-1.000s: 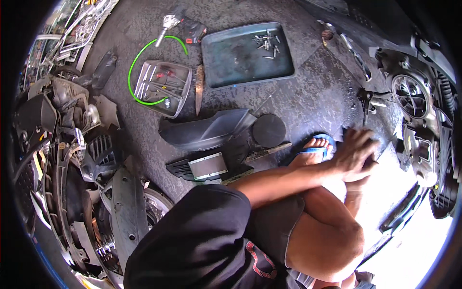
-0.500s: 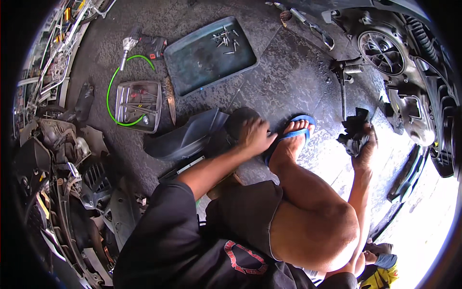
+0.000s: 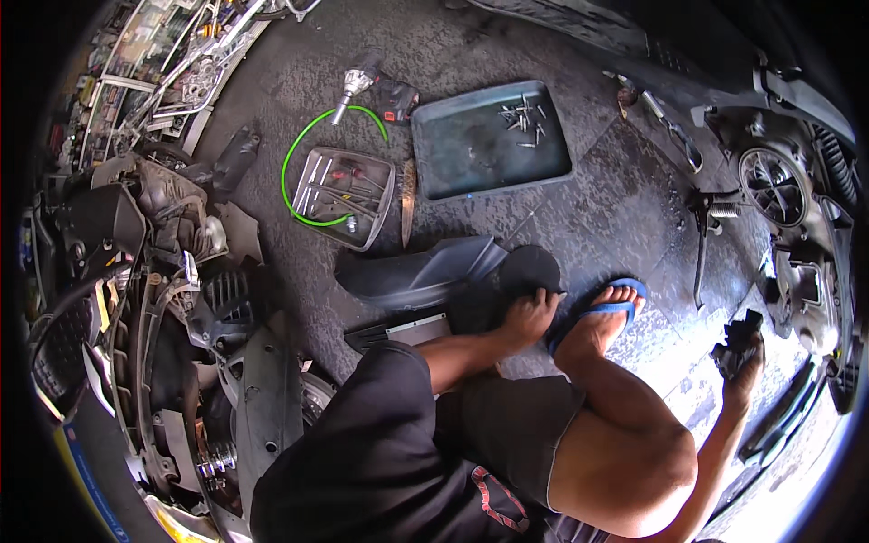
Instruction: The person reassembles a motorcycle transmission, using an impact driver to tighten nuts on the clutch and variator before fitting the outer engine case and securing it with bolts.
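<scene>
My right hand [image 3: 744,369] is closed round a dark, jagged-edged machine part [image 3: 738,342], held up beside the bright floor at the right. My left hand [image 3: 532,319] is at the near edge of a black round-ended piece [image 3: 529,268], its fingers curled; what they grip, if anything, is hidden. A long black plastic cover [image 3: 416,276] lies just left of that piece. Nearer my left forearm is a flat part with a silver plate [image 3: 419,330]. My foot in a blue flip-flop [image 3: 625,303] stands between my two hands.
Ahead lies a shallow tray [image 3: 493,176] with several metal bolts [image 3: 522,122]. Left of it are a cordless impact wrench [image 3: 362,86], a small tool tray [image 3: 378,231], a green hose [image 3: 286,167] and a narrow blade-like strip [image 3: 408,204]. Vehicle parts [image 3: 235,308] crowd the left; a motorcycle engine [image 3: 819,299] stands right.
My view has swung, shifting the scene right and down. My left hand has drawn slightly nearer to me along the black round-ended piece. My right hand still holds the machine part.
</scene>
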Action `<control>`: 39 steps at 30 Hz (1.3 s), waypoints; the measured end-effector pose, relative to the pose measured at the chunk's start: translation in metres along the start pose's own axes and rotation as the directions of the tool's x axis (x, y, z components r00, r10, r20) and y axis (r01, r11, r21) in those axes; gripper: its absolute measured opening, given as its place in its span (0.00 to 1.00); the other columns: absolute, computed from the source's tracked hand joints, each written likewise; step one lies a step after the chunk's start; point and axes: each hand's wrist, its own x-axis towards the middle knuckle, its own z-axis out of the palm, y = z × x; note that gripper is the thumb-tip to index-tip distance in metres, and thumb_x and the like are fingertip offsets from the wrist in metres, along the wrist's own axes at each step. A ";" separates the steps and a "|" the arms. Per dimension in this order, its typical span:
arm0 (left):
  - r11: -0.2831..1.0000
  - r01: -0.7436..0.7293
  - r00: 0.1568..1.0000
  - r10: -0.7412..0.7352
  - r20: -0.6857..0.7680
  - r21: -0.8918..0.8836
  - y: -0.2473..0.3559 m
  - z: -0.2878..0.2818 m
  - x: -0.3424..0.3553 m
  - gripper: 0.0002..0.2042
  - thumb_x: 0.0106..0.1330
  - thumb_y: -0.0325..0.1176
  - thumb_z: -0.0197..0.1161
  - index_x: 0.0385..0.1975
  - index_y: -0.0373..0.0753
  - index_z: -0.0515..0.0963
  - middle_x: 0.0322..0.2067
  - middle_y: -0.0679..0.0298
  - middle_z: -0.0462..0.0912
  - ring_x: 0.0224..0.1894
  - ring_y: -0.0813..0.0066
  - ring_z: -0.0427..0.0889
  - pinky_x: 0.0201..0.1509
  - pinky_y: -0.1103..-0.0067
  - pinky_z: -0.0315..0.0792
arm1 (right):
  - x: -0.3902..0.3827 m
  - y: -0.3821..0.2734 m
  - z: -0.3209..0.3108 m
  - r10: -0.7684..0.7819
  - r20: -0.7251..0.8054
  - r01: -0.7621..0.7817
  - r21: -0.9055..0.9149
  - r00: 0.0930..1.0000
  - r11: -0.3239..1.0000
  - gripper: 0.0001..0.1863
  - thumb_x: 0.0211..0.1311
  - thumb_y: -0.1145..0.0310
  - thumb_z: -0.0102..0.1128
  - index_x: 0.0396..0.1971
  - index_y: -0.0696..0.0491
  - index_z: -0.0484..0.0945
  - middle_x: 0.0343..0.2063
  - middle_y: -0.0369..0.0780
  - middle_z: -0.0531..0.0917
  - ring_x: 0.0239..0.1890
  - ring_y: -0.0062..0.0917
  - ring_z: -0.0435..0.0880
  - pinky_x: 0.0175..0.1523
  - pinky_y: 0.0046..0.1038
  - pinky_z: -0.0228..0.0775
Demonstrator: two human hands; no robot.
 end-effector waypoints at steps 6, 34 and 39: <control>0.961 0.078 0.995 -0.093 -0.043 -0.266 -0.032 -0.069 0.010 0.21 0.49 0.32 0.66 0.45 0.41 0.69 0.36 0.53 0.79 0.39 0.52 0.80 0.43 0.59 0.71 | 0.001 -0.014 -0.052 -0.036 -0.028 0.030 -0.203 0.999 0.979 0.21 0.67 0.52 0.49 0.48 0.54 0.75 0.34 0.40 0.83 0.27 0.21 0.80 0.28 0.24 0.75; -0.670 0.365 0.465 -0.471 0.750 -0.647 -0.313 0.022 0.111 0.11 0.67 0.41 0.55 0.32 0.38 0.73 0.22 0.65 0.80 0.14 0.80 0.69 0.16 0.85 0.62 | -0.142 -0.099 -0.178 -0.088 -0.241 0.005 -0.327 0.966 0.945 0.18 0.66 0.58 0.55 0.48 0.56 0.72 0.25 0.38 0.80 0.14 0.16 0.71 0.16 0.20 0.61; -0.530 0.417 0.488 -0.555 0.674 -0.738 -0.281 -0.029 0.085 0.09 0.64 0.36 0.58 0.26 0.37 0.74 0.21 0.61 0.79 0.15 0.80 0.70 0.17 0.82 0.67 | -0.145 -0.086 -0.191 -0.119 -0.288 0.001 -0.379 0.950 0.925 0.19 0.69 0.58 0.54 0.51 0.55 0.72 0.29 0.38 0.82 0.20 0.17 0.78 0.21 0.21 0.70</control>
